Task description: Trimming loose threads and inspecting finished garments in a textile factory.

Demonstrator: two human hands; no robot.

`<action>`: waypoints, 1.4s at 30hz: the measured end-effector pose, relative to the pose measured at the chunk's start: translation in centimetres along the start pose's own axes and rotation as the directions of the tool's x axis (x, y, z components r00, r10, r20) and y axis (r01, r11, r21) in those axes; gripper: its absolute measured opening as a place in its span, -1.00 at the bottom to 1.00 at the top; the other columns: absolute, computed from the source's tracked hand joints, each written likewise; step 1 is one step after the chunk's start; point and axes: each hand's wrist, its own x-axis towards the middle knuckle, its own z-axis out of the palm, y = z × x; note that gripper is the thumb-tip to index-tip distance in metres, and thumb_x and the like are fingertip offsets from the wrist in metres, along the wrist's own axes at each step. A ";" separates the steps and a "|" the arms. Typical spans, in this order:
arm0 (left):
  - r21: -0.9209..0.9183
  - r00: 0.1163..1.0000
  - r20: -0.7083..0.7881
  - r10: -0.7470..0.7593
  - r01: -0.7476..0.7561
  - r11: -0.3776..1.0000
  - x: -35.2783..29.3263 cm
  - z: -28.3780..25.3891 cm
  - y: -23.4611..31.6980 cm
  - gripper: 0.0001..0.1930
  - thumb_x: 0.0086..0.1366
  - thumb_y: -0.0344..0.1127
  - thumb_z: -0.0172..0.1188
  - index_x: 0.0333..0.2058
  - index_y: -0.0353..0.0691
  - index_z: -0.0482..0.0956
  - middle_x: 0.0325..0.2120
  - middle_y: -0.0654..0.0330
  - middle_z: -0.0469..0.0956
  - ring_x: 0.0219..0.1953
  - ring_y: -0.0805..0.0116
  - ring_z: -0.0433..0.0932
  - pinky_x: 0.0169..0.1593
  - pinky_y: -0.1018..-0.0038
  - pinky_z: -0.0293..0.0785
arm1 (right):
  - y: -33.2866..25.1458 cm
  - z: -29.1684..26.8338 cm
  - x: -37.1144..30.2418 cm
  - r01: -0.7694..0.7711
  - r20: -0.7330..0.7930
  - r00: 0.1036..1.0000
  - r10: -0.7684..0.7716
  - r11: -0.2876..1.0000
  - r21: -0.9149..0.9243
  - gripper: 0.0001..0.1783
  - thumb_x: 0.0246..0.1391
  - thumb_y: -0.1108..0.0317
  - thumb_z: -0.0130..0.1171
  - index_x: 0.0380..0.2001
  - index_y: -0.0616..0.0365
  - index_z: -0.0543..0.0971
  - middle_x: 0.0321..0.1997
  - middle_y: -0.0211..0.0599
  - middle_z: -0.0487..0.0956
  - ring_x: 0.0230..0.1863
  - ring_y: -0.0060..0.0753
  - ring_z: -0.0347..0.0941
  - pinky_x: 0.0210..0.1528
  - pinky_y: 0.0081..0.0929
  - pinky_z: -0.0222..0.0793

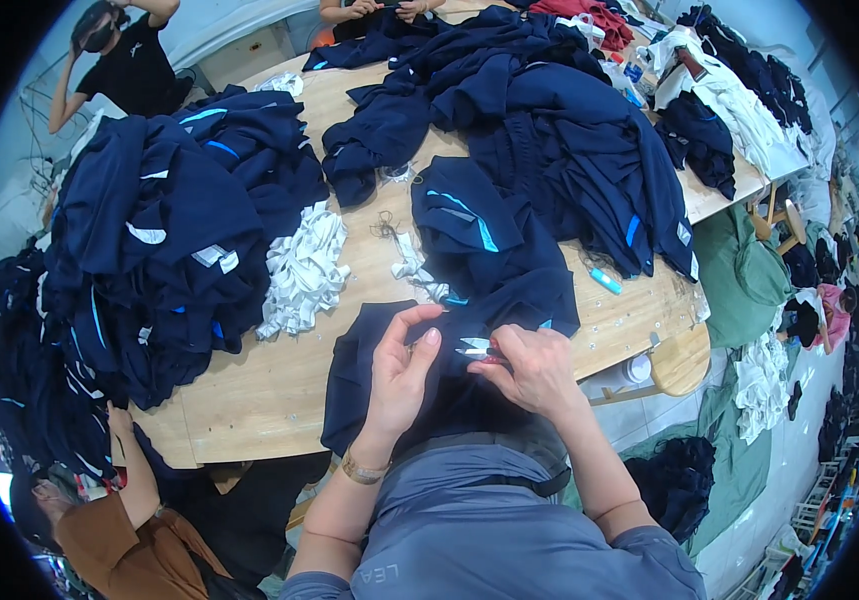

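Note:
Thread snips (475, 348) with silver blades and a reddish handle are gripped in my right hand (539, 370); the blades point left and stand a little apart. My left hand (396, 375) is raised just left of them, thumb and forefinger spread, with nothing I can make out between them. Under both hands a navy garment (351, 360) hangs over the table's front edge. It runs up into navy cloth with light-blue and grey trim (484, 235). White strips and a small blue object (456, 299) lie just beyond my left hand.
A big navy garment pile (159, 240) and a heap of white strips (306, 272) cover the table's left. More navy garments (569, 150) spread at the back right, near a light-blue tube (605, 280). A round wooden stool (680, 360) stands right. Other people work at the left and far side.

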 end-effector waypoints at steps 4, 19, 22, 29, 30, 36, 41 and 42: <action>-0.009 1.000 0.000 -0.007 0.007 1.000 0.1 0.0 -0.2 -0.74 0.31 -0.41 0.01 -0.05 -0.34 0.36 -0.21 0.28 0.42 -0.32 0.71 0.32 -0.20 0.73 0.26 | 0.0 0.1 0.0 -0.011 0.006 1.000 0.011 1.000 0.009 -0.62 -0.11 -0.03 0.22 -0.51 0.05 0.41 -0.64 -0.36 0.43 -0.60 -0.27 0.40 -0.49 -0.39 0.23; 0.051 1.000 -0.016 0.004 -0.003 0.999 0.1 -0.1 -0.3 -0.72 0.30 -0.40 0.02 -0.04 -0.33 0.35 -0.26 0.36 0.40 -0.43 0.77 0.22 -0.33 0.78 0.20 | -1.3 0.6 0.3 -0.161 -0.108 0.950 0.292 0.759 0.630 -0.65 -0.14 0.32 0.36 -0.33 0.18 0.42 -0.61 -0.40 0.48 -0.67 -0.65 0.37 -0.65 -0.60 0.20; 0.046 1.000 0.021 -0.019 0.018 0.999 0.0 0.0 -0.2 -0.73 0.30 -0.41 0.02 -0.03 -0.32 0.34 -0.30 0.38 0.40 -0.46 0.78 0.21 -0.35 0.79 0.18 | -1.5 1.9 0.5 -0.114 -0.124 0.952 0.279 0.703 0.702 -0.74 -0.11 0.46 0.32 -0.32 0.20 0.49 -0.51 -0.50 0.48 -0.51 -0.80 0.31 -0.53 -0.78 0.17; 0.005 1.000 -0.010 -0.008 0.008 1.000 -0.1 -0.6 0.1 -0.72 0.29 -0.43 0.02 -0.02 -0.29 0.31 -0.34 0.39 0.39 -0.45 0.78 0.21 -0.36 0.80 0.17 | -0.1 2.4 0.1 -0.208 -0.021 0.857 0.515 0.383 0.900 -0.86 0.08 0.38 0.16 -0.38 0.22 0.47 -0.60 -0.63 0.33 -0.59 -0.84 0.11 -0.56 -0.82 0.01; 0.005 1.000 -0.009 -0.014 0.014 1.000 -0.1 -1.0 -0.1 -0.71 0.29 -0.43 0.02 -0.02 -0.29 0.31 -0.31 0.37 0.39 -0.43 0.77 0.23 -0.33 0.79 0.19 | 0.0 2.1 -0.1 -0.204 -0.016 0.899 0.438 0.452 0.868 -0.83 0.10 0.33 0.14 -0.39 0.22 0.46 -0.61 -0.62 0.32 -0.60 -0.83 0.12 -0.57 -0.79 0.02; -0.001 0.999 -0.028 0.025 -0.025 1.000 0.2 -0.7 -0.2 -0.72 0.29 -0.44 0.02 -0.02 -0.28 0.31 -0.22 0.31 0.40 -0.32 0.72 0.31 -0.21 0.75 0.25 | 0.1 1.5 -0.9 -0.187 -0.005 0.974 0.228 0.807 0.560 -0.74 0.06 0.22 0.12 -0.45 0.24 0.44 -0.66 -0.23 0.34 -0.67 -0.38 0.28 -0.58 -0.52 0.18; -0.042 1.000 -0.022 -0.001 0.000 0.999 0.2 -0.8 -0.3 -0.72 0.30 -0.44 0.01 -0.02 -0.28 0.30 -0.21 0.30 0.40 -0.31 0.70 0.32 -0.18 0.73 0.26 | 0.1 1.7 -0.7 -0.146 -0.030 0.982 0.185 0.859 0.491 -0.68 0.03 0.14 0.15 -0.51 0.20 0.44 -0.67 -0.20 0.39 -0.67 -0.24 0.35 -0.59 -0.47 0.21; -0.036 1.000 -0.022 0.008 -0.009 0.999 0.2 -0.7 -0.2 -0.72 0.30 -0.44 0.01 -0.02 -0.28 0.30 -0.21 0.30 0.40 -0.30 0.70 0.32 -0.18 0.73 0.26 | 0.0 1.8 -0.6 -0.128 -0.062 0.982 0.178 0.869 0.479 -0.63 0.02 0.06 0.17 -0.55 0.17 0.43 -0.70 -0.23 0.40 -0.69 -0.23 0.37 -0.62 -0.45 0.21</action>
